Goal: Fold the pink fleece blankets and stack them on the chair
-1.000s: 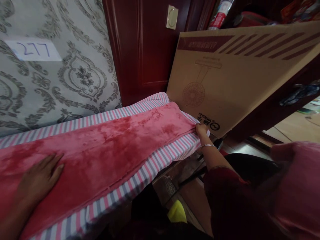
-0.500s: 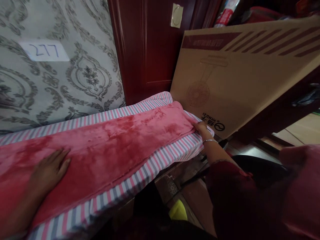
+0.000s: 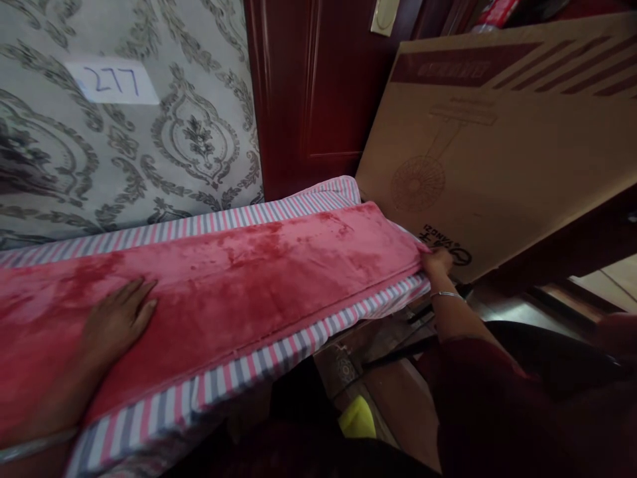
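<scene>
Nearest to us, below the near edge of the pink cloth (image 3: 259,279), a yellow thing (image 3: 355,418) shows in the dark. Our left hand (image 3: 117,318) rests on the cloth toward its left end, palm down, fingers flat and spread, gripping nothing. The cloth lies as 1 long folded band along the striped surface (image 3: 279,348), with stripes showing past both its near and far edges. At the cloth's right end our right hand (image 3: 438,261), a bangle (image 3: 444,294) on its wrist, is closed on the corner, pinching the plush.

We judge the laying-out mostly done: the band lies flat and fairly straight between our 2 hands. What seems left is the right corner, not yet let go. The left end runs out of view, so we cannot tell how it lies.

Beyond the cloth's right end leans a cardboard box (image 3: 497,146). Behind its far edge stand a dark red door (image 3: 308,93) and patterned wallpaper (image 3: 189,139) with a paper label (image 3: 112,81) reading 277.
</scene>
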